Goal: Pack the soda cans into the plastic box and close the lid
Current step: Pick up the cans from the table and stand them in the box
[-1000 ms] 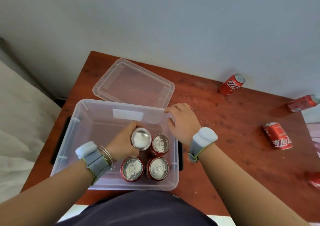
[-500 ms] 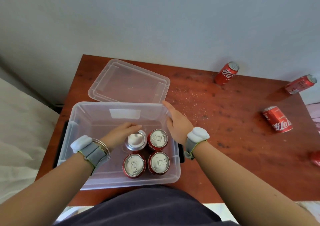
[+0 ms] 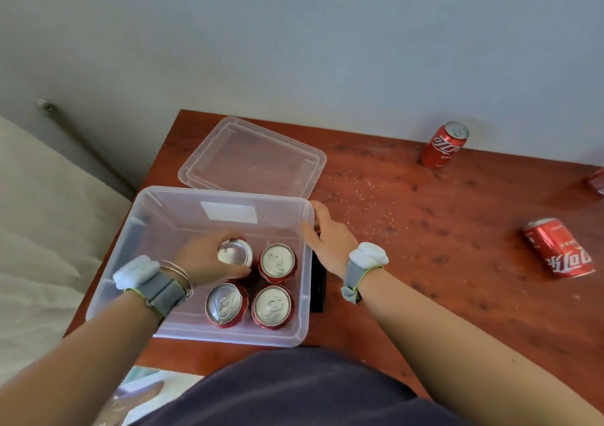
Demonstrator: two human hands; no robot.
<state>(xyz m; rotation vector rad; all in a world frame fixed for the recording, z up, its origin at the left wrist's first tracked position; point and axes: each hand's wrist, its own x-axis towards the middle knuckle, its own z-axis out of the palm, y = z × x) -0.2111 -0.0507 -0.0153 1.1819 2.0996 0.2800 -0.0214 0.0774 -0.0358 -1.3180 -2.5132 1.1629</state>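
A clear plastic box (image 3: 137,262) stands on the wooden table's near left. Three red soda cans stand upright inside it at the right: one at the back (image 3: 277,261) and two in front (image 3: 225,304) (image 3: 272,306). My left hand (image 3: 199,259) reaches into the box and wraps around a fourth can (image 3: 234,253), bottom end up, beside them. My right hand (image 3: 330,239) rests against the box's right rim with its fingers extended. The clear lid (image 3: 251,157) lies flat behind the box.
Loose red cans sit on the table (image 3: 408,229): one upright at the back (image 3: 444,146), one on its side at the right (image 3: 559,247), another cut off by the right edge (image 3: 597,181). A black box handle (image 3: 317,286) shows beside the right wall. A bed lies left.
My left hand has lowered the upside-down can down among the others in the box. My right hand slid from on top of the box's corner to alongside its right rim.
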